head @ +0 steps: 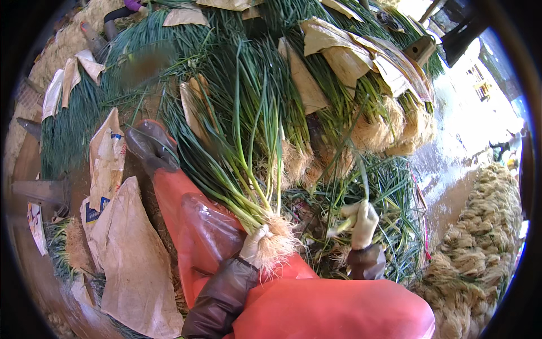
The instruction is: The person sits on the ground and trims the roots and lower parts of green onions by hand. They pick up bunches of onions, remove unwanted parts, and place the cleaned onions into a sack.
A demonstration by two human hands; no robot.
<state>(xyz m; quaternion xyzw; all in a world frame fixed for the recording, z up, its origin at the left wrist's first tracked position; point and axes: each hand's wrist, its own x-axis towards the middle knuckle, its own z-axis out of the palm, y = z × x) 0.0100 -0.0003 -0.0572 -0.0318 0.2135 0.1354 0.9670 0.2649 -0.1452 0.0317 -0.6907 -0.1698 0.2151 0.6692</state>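
Note:
My left hand (253,246), in a pale glove, grips a small bunch of green onions (254,212) near the roots. Their tangled, pale roots (279,243) hang beside the glove, and the long leaves fan up and away from me. Off to the right, my gloved right hand (365,222) closes on a limp green onion leaf (362,171) that sticks up from the fist; a blurred whitish stalk end shows at its left. Below this hand spreads a heap of loose leaves and trimmings (398,212).
Rows of green onions (220,72) lie ahead, partly under sacking (338,46). Root-ended bundles (377,127) sit at upper right. A sack (139,262) lies left of my red waterproof trousers (203,220). Stacked root bundles (470,254) line the right. Another person (123,17) is at upper left.

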